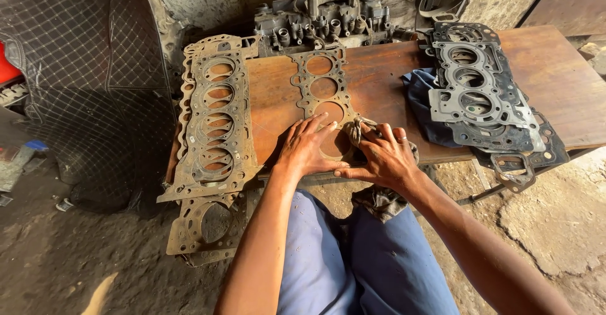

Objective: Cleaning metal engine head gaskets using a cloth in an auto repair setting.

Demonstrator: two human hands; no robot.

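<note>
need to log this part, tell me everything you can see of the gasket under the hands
The gasket is a thin, flat, rusty-brown metal sheet with a row of large round bores and small holes along its edges. It lies flat on the wooden table, running away from the person. The left hand presses its near end; the right hand rubs a rag on it.

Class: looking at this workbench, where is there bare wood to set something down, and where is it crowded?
Bare wood lies between the rusty gasket stack and the middle gasket, and at the table's far right corner. Crowded: the grey gasket pile, and around both hands.
</note>
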